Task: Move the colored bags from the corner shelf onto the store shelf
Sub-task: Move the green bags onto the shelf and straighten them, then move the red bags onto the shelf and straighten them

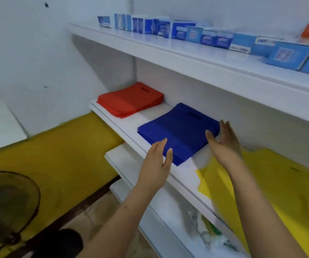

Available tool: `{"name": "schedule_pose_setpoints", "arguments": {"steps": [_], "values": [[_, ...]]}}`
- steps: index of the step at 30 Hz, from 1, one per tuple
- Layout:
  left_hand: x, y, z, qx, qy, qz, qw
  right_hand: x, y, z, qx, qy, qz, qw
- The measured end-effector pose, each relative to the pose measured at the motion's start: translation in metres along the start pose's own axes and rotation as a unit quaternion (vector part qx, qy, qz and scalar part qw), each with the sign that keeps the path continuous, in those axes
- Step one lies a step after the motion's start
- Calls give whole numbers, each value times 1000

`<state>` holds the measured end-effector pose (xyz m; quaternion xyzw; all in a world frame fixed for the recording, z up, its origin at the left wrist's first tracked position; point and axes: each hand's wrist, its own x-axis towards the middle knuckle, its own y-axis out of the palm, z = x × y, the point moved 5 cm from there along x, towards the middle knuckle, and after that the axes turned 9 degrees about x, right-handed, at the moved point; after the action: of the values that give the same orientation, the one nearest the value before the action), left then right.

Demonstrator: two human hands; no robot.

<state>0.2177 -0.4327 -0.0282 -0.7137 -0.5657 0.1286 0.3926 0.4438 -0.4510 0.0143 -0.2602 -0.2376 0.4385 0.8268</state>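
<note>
Blue bags [178, 130]: flat stack on the middle shelf [112, 118], roughly mid-length, near corner sitting close to the front edge. Red bags [130, 99] stacked at the left end of the same shelf, well apart from the blue. Yellow bags [273, 183] spread loosely at the right end, one edge looks to droop over the front edge.

Left hand [158, 162]: fingers straight, spread, against the stack's near-left edge. Right hand [224, 144]: fingers straight, against its right edge. Neither pinches anything; looks like squaring up the stack between two palms.

Risks, as I judge them:
- Stack is thin, slippery-looking sheets. Uneven push from one palm shears the top layers sideways instead of moving the whole pile.
- Near corner is close to the front edge; a pull toward the body tips sheets off onto the lower shelf [124, 157].
- Right forearm crosses above the yellow bags; dragging it back could sweep them off the front edge.
- Blue boxes [196, 33] on the top shelf sit overhead; not in the way unless a hand lifts high.
</note>
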Motion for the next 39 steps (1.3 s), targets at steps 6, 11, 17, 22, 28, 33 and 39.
{"name": "schedule_pose_setpoints", "arguments": {"steps": [6,11,17,22,28,33,39], "values": [[62,-50,91,8,-59,-35,998,70,92,73,23,-13,55,998],[124,-71,160,50,-89,-43,994,137,172,95,60,-22,72,995],[223,-112,231,104,-100,-67,987,228,268,129,52,-12,99,994],[292,-136,278,142,-96,-80,982,293,321,137,-54,-17,60,997],[358,-127,334,188,-79,-23,979,304,360,104,-163,80,58,982],[399,-112,376,279,-75,74,955,296,373,105,-200,101,30,974],[403,-101,375,304,2,34,952,297,383,126,-297,97,-5,950]]}}
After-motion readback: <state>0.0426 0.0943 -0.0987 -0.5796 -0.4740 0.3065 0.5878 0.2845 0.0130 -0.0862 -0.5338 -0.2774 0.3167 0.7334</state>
